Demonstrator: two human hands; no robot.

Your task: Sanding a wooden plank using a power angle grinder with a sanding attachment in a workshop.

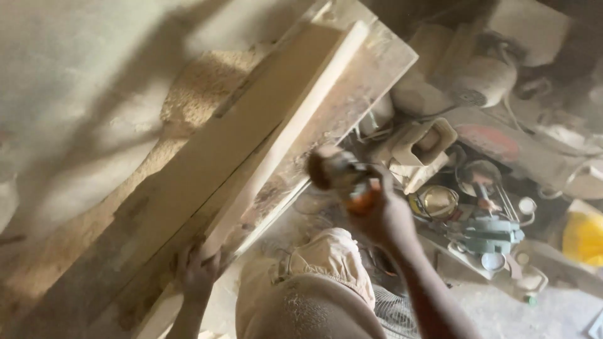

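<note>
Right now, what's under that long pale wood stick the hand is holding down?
The left hand presses the long pale plank onto a wider dusty board. Sawdust lies beside it. What supports the board is hidden.

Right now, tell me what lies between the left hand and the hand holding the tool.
In the head view, between the left hand and right hand lie the workbench edge and the person's dusty knee.

The left hand [198,273] presses on the near end of a pale wooden plank [276,135], its fingers [188,257] spread against the wood. The plank lies slanted on a dusty workbench [370,69], sawdust [195,94] heaped beyond it. The right hand [380,213] grips a blurred power tool [336,171], fingers wrapped round its orange body. Past those fingers lie cluttered tools [487,235].
</note>
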